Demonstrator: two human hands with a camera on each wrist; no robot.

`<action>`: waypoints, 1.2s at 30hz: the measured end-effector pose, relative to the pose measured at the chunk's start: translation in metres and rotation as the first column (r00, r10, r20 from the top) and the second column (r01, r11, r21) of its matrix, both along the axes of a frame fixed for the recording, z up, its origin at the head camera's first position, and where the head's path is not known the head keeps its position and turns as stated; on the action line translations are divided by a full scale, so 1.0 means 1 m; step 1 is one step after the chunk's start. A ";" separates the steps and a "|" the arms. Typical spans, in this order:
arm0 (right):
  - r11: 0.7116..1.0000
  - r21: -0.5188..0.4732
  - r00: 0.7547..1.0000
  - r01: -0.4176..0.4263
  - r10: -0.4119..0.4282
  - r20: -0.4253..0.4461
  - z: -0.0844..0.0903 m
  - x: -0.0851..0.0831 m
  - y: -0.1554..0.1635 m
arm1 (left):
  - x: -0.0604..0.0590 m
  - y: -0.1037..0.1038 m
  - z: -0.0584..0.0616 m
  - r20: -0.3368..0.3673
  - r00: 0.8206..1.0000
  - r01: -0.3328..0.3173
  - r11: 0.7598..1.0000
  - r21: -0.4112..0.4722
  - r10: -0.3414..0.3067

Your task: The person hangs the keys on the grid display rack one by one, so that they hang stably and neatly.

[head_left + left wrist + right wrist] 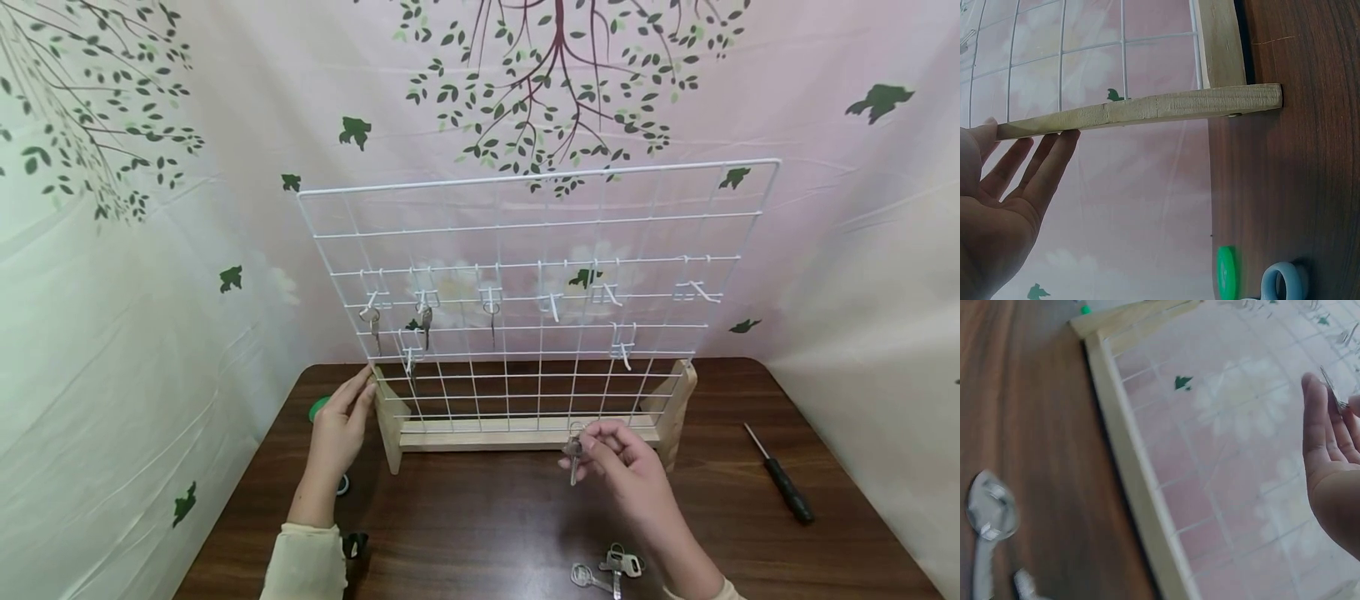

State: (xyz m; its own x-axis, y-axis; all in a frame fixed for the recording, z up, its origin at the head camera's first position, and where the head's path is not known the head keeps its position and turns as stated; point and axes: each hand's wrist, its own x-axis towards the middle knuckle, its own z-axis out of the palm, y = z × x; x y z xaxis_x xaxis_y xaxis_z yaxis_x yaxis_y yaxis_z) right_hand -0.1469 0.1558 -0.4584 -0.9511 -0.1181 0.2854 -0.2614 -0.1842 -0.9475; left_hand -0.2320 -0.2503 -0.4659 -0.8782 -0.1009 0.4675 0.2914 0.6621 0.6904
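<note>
A white wire grid rack stands in a wooden frame with a base bar. My left hand holds the upper end of its left wooden side post, the thumb on one face and the fingertips on the other. Low before the grid's right half, my right hand pinches a small metal key on a ring between thumb and fingers. Several keys, among them a dark one, hang from white hooks at the grid's left. Other hooks, such as one at the right, carry nothing.
Loose keys lie on the brown table near the front. A black-handled screwdriver lies at the right. Left of the rack are a green ring, a blue-grey loop and a small black object. A printed cloth hangs behind.
</note>
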 end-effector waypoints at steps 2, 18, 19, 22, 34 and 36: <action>0.999 -0.041 1.000 -0.005 0.004 -0.020 0.008 -0.002 -0.003 | 0.000 0.000 0.000 -0.001 1.000 0.000 1.000 0.001 0.000; 0.996 -0.055 0.997 0.068 -0.070 -0.038 0.066 -0.008 -0.016 | 0.001 0.001 0.001 0.002 1.000 0.010 1.000 0.004 -0.010; 0.995 -0.057 0.996 0.077 -0.080 -0.040 0.069 -0.008 -0.017 | 0.001 0.001 0.000 -0.001 1.000 0.010 1.000 0.004 -0.010; 0.993 -0.066 0.994 0.097 -0.100 -0.052 0.078 -0.007 -0.018 | 0.001 0.001 0.000 -0.007 1.000 0.009 1.000 0.006 -0.008; 0.985 0.010 0.981 0.169 -0.168 -0.102 0.113 -0.013 -0.026 | 0.002 0.002 0.000 -0.002 1.000 -0.005 1.000 0.002 0.005; 0.985 0.019 0.980 0.173 -0.170 -0.101 0.117 -0.014 -0.027 | 0.002 0.002 -0.001 0.000 1.000 -0.004 1.000 0.003 0.004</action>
